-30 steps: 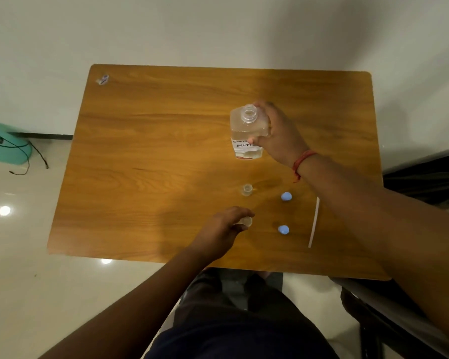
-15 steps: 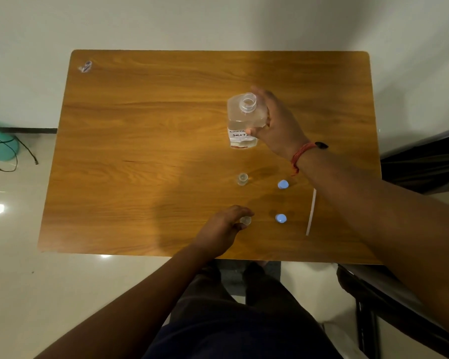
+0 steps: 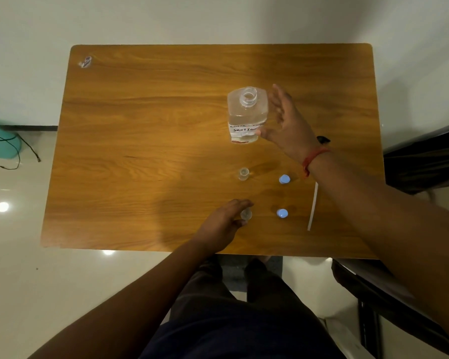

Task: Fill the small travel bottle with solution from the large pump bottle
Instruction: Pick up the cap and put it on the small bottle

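The left hand (image 3: 222, 224) covers most of the small travel bottle (image 3: 246, 214), so whether its fingers touch it cannot be told. The large bottle (image 3: 246, 115) bears a label only partly readable. A small object (image 3: 85, 61) at the surface's far corner is too blurred to identify.

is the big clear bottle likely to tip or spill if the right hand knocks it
Probably steady: the big bottle stands upright on the table and looks roughly half full, so weight sits low. Its neck is uncapped, so a hard knock from the right hand could likely spill solution.
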